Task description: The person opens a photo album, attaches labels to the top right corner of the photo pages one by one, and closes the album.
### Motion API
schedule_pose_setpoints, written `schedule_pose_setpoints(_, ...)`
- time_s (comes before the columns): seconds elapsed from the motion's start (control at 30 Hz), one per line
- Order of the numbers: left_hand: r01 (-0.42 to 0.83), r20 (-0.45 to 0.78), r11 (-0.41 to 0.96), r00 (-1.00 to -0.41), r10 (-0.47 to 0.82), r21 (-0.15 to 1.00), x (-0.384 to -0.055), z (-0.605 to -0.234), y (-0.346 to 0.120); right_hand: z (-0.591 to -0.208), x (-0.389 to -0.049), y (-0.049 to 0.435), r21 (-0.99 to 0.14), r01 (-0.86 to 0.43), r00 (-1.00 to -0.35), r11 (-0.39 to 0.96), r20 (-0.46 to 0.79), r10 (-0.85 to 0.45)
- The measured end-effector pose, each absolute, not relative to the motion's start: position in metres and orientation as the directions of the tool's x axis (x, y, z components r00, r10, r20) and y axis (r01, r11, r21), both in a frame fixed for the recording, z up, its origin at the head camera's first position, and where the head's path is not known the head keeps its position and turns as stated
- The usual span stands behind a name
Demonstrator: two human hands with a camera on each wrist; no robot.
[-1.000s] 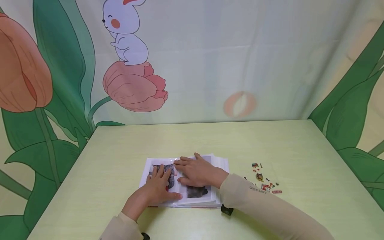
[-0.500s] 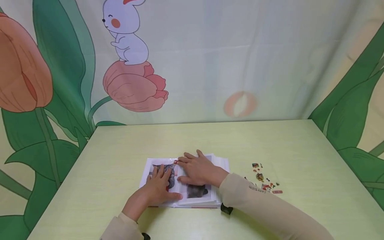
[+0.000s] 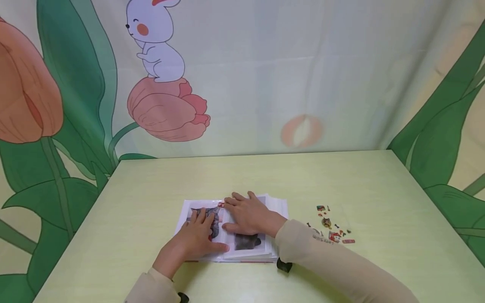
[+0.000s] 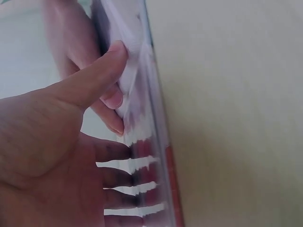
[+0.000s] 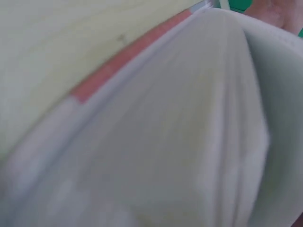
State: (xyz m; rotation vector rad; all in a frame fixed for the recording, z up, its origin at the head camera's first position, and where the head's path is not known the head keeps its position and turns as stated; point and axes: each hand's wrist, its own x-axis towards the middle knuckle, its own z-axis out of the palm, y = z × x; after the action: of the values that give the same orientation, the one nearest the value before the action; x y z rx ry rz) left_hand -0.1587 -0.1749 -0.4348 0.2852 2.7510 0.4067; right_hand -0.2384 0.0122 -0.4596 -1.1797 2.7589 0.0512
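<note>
So, hands (image 3: pixel 198 239) (image 3: pixel 248 215) on open book (image 3: pixel 227 238)

The left hand (image 3: pixel 197 237) is palm down, fingers (image 3: pixel 202 215) extended forward and parted, thumb (image 3: pixel 219 248) out toward the right. The right hand (image 3: pixel 248 215), near it and slightly farther forward, is palm down, fingers spread and pointing left. Both forearms are sleeved, the right forearm (image 3: pixel 341 261) angling in from the lower right.

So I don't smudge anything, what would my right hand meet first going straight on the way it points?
Your right hand would likely meet the small red piece on the album first, though I can't tell whether they touch.
</note>
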Motion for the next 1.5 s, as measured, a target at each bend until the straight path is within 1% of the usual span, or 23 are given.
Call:
schedule_pose_setpoints(0.1,0.146,-0.301,0.943,-0.923,0.238,0.299,-0.162,-0.434,-0.173,-0.461,-0.239,0.016,-0.066,-0.712,-0.690,0.699,-0.120,-0.714)
schedule_pose_setpoints(0.23,0.133,-0.276,0.948,-0.937,0.215,0.288,-0.166,-0.435,-0.172,-0.459,-0.242,0.028,-0.128,-0.695,-0.707,0.708,-0.054,-0.705)
schedule_pose_setpoints(0.3,0.119,-0.250,0.951,-0.949,0.193,0.285,-0.167,-0.436,-0.171,-0.457,-0.242,0.037,-0.165,-0.691,-0.712,0.704,-0.010,-0.702)
schedule_pose_setpoints(0.43,0.109,-0.172,0.948,-0.971,0.167,0.300,-0.167,-0.436,-0.169,-0.456,-0.243,0.056,-0.219,-0.708,-0.700,0.672,0.087,-0.709)
schedule_pose_setpoints(0.6,0.144,-0.092,0.928,-0.978,0.186,0.344,-0.164,-0.435,-0.167,-0.457,-0.240,0.078,-0.271,-0.709,-0.701,0.651,0.172,-0.693)
schedule_pose_setpoints(0.67,0.150,-0.079,0.918,-0.978,0.192,0.367,-0.162,-0.435,-0.166,-0.456,-0.238,0.087,-0.288,-0.699,-0.712,0.655,0.189,-0.676)
schedule_pose_setpoints(0.8,0.163,-0.052,0.898,-0.978,0.201,0.408,-0.159,-0.435,-0.163,-0.456,-0.232,0.106,-0.285,-0.678,-0.734,0.677,0.212,-0.646)
schedule_pose_setpoints(1.0,0.246,0.046,0.859,-0.966,0.253,0.449,-0.155,-0.432,-0.157,-0.451,-0.225,0.135,-0.311,-0.659,-0.752,0.685,0.239,-0.614)
schedule_pose_setpoints(1.27,0.297,0.084,0.842,-0.953,0.291,0.451,-0.155,-0.429,-0.147,-0.445,-0.222,0.172,-0.313,-0.632,-0.775,0.709,0.275,-0.569)
schedule_pose_setpoints(1.5,0.315,0.085,0.842,-0.947,0.311,0.438,-0.153,-0.431,-0.140,-0.441,-0.215,0.199,-0.333,-0.597,-0.802,0.730,0.270,-0.533)
